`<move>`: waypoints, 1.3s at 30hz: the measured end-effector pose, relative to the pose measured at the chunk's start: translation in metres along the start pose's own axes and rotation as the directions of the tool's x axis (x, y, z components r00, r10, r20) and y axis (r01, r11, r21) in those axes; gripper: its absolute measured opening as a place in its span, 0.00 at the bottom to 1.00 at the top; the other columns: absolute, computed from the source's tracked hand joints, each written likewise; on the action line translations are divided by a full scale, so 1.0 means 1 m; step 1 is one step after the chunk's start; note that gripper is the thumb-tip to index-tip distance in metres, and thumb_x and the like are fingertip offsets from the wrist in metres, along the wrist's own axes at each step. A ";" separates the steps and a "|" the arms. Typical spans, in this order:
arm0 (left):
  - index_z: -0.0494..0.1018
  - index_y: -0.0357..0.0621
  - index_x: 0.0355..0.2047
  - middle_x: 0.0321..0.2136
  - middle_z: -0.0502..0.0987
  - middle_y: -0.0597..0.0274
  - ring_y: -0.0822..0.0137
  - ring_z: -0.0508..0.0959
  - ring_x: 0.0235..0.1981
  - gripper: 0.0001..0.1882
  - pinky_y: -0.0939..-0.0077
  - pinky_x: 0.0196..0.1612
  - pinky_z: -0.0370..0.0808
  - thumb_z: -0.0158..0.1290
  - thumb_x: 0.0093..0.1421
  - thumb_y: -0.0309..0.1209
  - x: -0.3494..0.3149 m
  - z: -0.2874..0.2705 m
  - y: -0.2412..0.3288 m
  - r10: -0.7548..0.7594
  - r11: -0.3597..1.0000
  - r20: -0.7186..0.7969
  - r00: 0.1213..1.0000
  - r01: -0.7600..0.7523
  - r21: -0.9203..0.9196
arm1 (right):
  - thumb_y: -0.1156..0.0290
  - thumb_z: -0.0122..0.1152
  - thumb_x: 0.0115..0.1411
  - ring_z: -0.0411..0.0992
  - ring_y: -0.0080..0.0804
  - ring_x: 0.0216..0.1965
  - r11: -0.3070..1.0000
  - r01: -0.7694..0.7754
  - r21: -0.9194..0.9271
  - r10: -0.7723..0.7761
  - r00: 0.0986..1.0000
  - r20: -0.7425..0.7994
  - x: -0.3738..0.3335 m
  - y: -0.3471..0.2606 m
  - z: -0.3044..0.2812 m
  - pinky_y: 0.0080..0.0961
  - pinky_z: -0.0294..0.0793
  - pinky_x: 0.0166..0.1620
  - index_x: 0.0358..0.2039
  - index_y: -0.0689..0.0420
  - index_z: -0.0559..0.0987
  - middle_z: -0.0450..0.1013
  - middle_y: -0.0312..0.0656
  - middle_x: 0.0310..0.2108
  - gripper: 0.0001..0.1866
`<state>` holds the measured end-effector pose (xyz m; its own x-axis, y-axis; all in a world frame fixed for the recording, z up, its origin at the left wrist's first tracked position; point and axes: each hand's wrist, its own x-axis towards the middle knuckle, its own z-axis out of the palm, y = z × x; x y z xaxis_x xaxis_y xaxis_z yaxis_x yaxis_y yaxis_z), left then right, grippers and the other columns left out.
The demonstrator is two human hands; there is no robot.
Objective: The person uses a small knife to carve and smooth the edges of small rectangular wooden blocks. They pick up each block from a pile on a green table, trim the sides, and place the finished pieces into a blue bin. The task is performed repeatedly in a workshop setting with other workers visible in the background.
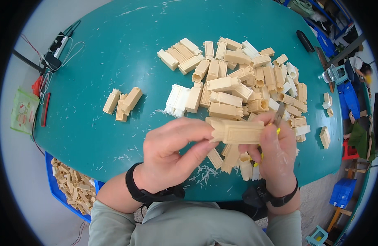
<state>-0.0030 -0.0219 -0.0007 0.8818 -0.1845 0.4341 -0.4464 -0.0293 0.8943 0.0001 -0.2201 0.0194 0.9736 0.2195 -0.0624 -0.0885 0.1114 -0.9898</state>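
Between my two hands is a beige moulded plastic piece [243, 132], a hollow rectangular block with a panelled side and a jagged, flared end. My left hand [174, 149] pinches the flared end between thumb and fingertips. The other end is gripped by my right hand [279, 151], which also has a small tool [279, 114] with a grey metal tip and yellow handle tucked in it; its exact kind is partly hidden by the fingers. Beneath and beyond my hands lies a heap of similar beige and white pieces [226, 84].
Three beige pieces [122, 104] sit apart on the green table [115, 57]. Pale plastic shavings [203, 175] lie near the front edge. A blue bin [53, 184] full of pieces stands below left. Along the left edge are a power strip [58, 47] and cables.
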 end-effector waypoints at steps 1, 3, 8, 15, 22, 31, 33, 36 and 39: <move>0.74 0.34 0.33 0.29 0.76 0.54 0.70 0.77 0.28 0.10 0.81 0.30 0.73 0.53 0.49 0.15 -0.001 0.002 0.000 -0.028 0.999 -0.050 0.998 0.026 -0.031 | 0.70 0.57 0.56 0.69 0.19 0.30 0.998 0.054 -0.024 -0.055 0.999 -0.004 -0.001 0.002 0.000 0.13 0.67 0.29 0.39 0.61 0.68 0.70 0.41 0.31 0.13; 0.73 0.32 0.33 0.29 0.76 0.54 0.70 0.77 0.29 0.09 0.82 0.31 0.73 0.52 0.50 0.15 -0.002 0.004 0.002 -0.090 0.990 -0.071 0.993 0.082 -0.112 | 0.74 0.58 0.54 0.68 0.18 0.31 0.990 0.127 0.068 -0.127 0.992 -0.008 0.002 -0.001 0.012 0.12 0.66 0.29 0.43 0.61 0.65 0.69 0.41 0.34 0.17; 0.71 0.31 0.37 0.31 0.74 0.50 0.64 0.77 0.31 0.08 0.75 0.31 0.76 0.48 0.56 0.19 -0.002 0.001 0.004 -0.077 0.990 0.012 0.997 0.078 -0.115 | 0.75 0.59 0.52 0.66 0.16 0.30 0.993 0.103 0.056 -0.099 0.993 -0.071 0.005 -0.006 0.017 0.10 0.65 0.31 0.48 0.61 0.60 0.67 0.40 0.35 0.24; 0.72 0.30 0.35 0.31 0.75 0.50 0.65 0.77 0.31 0.10 0.78 0.31 0.75 0.50 0.51 0.15 -0.003 0.006 0.003 -0.040 0.990 -0.079 0.996 0.028 -0.142 | 0.61 0.53 0.57 0.66 0.22 0.21 0.820 0.425 -0.383 -0.445 0.894 0.038 -0.004 0.015 0.005 0.18 0.63 0.23 0.38 0.60 0.65 0.66 0.36 0.24 0.16; 0.74 0.33 0.34 0.32 0.75 0.49 0.68 0.77 0.29 0.13 0.80 0.30 0.73 0.54 0.45 0.13 -0.008 0.008 -0.001 0.094 0.995 -0.149 0.984 -0.096 -0.003 | 0.63 0.56 0.54 0.65 0.37 0.15 0.603 0.485 -0.633 -0.448 0.863 0.234 -0.002 0.010 0.018 0.27 0.62 0.17 0.27 0.58 0.70 0.65 0.41 0.18 0.11; 0.74 0.34 0.34 0.33 0.75 0.50 0.66 0.77 0.30 0.14 0.80 0.31 0.74 0.56 0.44 0.14 -0.009 0.011 -0.002 0.128 0.991 -0.173 0.977 -0.117 0.068 | 0.61 0.58 0.53 0.65 0.36 0.15 0.574 0.472 -0.669 -0.431 0.869 0.243 -0.003 0.011 0.019 0.26 0.61 0.17 0.25 0.57 0.70 0.65 0.40 0.18 0.12; 0.74 0.34 0.34 0.33 0.75 0.50 0.66 0.77 0.30 0.14 0.79 0.31 0.74 0.57 0.44 0.14 -0.009 0.011 -0.001 0.130 0.989 -0.174 0.976 -0.115 0.095 | 0.61 0.58 0.53 0.65 0.36 0.15 0.581 0.468 -0.665 -0.430 0.871 0.238 -0.003 0.011 0.019 0.26 0.61 0.16 0.24 0.57 0.70 0.65 0.40 0.17 0.13; 0.75 0.35 0.33 0.33 0.75 0.50 0.65 0.77 0.30 0.14 0.79 0.31 0.74 0.57 0.43 0.14 -0.009 0.012 -0.001 0.131 0.988 -0.189 0.973 -0.111 0.110 | 0.61 0.58 0.53 0.65 0.35 0.14 0.573 0.476 -0.667 -0.443 0.865 0.236 -0.002 0.013 0.020 0.26 0.61 0.16 0.24 0.57 0.70 0.65 0.40 0.17 0.13; 0.75 0.35 0.33 0.32 0.76 0.50 0.66 0.77 0.30 0.14 0.79 0.31 0.74 0.57 0.43 0.14 -0.010 0.014 0.000 0.125 0.988 -0.209 0.970 -0.101 0.119 | 0.61 0.59 0.53 0.65 0.35 0.14 0.552 0.489 -0.675 -0.458 0.854 0.245 -0.001 0.014 0.019 0.26 0.61 0.16 0.24 0.57 0.69 0.65 0.40 0.17 0.13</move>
<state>-0.0136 -0.0342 -0.0066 0.8315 0.0229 0.5551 -0.5483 -0.1269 0.8266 -0.0057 -0.1999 0.0082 0.8211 0.3736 0.4315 0.5695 -0.4859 -0.6630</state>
